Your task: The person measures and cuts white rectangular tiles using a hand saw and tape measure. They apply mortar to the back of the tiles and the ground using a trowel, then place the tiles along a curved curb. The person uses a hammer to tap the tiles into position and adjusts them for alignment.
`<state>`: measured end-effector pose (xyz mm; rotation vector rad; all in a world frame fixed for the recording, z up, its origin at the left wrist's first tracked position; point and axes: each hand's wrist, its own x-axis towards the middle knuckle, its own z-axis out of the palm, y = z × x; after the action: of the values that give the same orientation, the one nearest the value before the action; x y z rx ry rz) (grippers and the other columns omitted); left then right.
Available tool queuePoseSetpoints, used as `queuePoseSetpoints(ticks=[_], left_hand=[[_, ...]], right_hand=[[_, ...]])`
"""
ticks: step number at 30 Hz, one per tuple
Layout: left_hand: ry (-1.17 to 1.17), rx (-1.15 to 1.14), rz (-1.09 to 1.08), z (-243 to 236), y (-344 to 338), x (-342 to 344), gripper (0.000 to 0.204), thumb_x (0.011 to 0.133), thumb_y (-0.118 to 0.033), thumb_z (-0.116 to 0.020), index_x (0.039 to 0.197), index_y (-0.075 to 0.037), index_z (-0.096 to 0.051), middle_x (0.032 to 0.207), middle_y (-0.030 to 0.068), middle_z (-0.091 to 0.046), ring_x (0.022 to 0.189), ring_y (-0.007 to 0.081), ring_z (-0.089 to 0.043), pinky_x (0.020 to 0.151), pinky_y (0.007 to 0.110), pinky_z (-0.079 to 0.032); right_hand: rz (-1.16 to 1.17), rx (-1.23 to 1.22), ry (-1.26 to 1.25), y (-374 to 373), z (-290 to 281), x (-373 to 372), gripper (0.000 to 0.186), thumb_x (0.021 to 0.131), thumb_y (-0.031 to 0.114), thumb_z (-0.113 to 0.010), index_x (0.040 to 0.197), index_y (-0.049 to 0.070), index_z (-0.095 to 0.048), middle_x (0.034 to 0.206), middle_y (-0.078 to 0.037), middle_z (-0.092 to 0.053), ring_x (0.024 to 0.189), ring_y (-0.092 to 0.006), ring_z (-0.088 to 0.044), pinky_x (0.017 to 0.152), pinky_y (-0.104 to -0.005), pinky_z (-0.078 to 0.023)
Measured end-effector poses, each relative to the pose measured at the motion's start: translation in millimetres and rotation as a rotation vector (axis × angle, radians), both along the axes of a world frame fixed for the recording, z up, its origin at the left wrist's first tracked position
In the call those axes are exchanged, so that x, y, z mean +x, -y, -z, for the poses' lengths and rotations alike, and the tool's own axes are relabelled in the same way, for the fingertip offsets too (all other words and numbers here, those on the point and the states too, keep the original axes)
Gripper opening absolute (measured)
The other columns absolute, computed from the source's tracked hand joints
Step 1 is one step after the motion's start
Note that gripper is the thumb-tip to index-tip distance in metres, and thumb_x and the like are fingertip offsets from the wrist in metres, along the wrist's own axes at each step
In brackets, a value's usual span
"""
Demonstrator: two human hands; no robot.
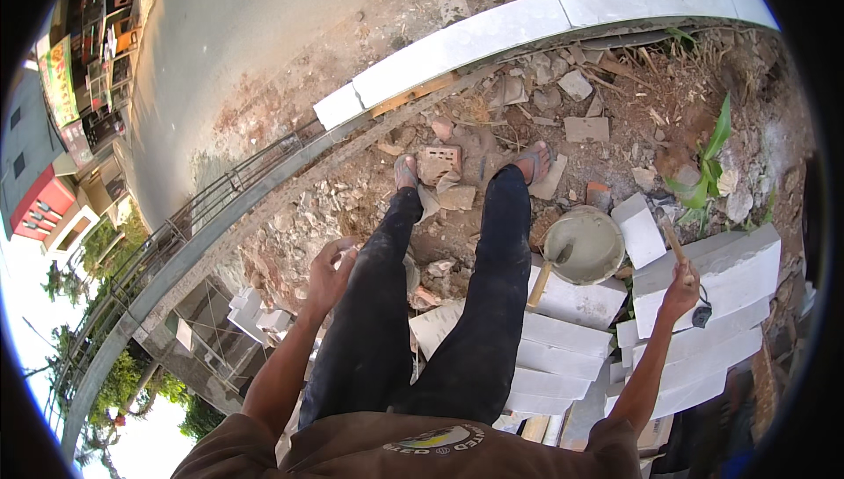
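My right hand [680, 292] is closed around a wooden-handled tool [671, 235], over a stack of white blocks [703, 290]; I cannot make out the tool's working end. A small black object [701, 315] shows beside that hand, and whether it belongs to the tool is unclear. My left hand [331, 275] hangs beside my left leg with loosely bent fingers and no visible object in it. Between my legs and the right-hand stack is a round bucket [599, 264] of grey wet mix. A wooden handle [539, 286] leans out over its near-left rim.
A low curved row of white blocks [475, 35] runs across the far side. Rubble, a perforated brick [440, 163] and broken pieces lie around my feet. More white blocks [549, 360] are stacked at lower right. A metal railing [198, 215] borders the left; a green plant [708, 158] grows at right.
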<state>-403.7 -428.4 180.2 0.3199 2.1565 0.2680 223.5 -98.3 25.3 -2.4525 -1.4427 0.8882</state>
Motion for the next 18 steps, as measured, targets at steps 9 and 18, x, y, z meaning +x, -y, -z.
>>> queuePoseSetpoints(ticks=[9, 18], left_hand=[[-0.028, -0.004, -0.004, 42.5, 108.9, -81.5, 0.044, 0.098, -0.032, -0.067, 0.125, 0.004, -0.067, 0.122, 0.0217, -0.071, 0.116, 0.0324, -0.068, 0.099, 0.041, -0.053], [-0.173, 0.108, 0.128, 164.6, 244.0, -145.6, 0.04, 0.097, -0.031, -0.069, 0.123, -0.002, -0.067, 0.116, 0.0176, -0.073, 0.107, 0.0262, -0.07, 0.095, 0.039, -0.053]], right_hand=[[0.617, -0.196, -0.746, 97.4, -106.0, -136.8, 0.048, 0.105, 0.02, -0.062, 0.131, -0.019, -0.051, 0.126, -0.024, -0.061, 0.115, -0.0322, -0.066, 0.105, -0.0339, -0.058], [0.002, -0.599, -0.939, 132.5, -172.7, -297.7, 0.062, 0.096, 0.045, -0.07, 0.129, -0.007, -0.058, 0.073, 0.0, -0.051, 0.054, -0.008, -0.045, 0.051, -0.0251, -0.049]])
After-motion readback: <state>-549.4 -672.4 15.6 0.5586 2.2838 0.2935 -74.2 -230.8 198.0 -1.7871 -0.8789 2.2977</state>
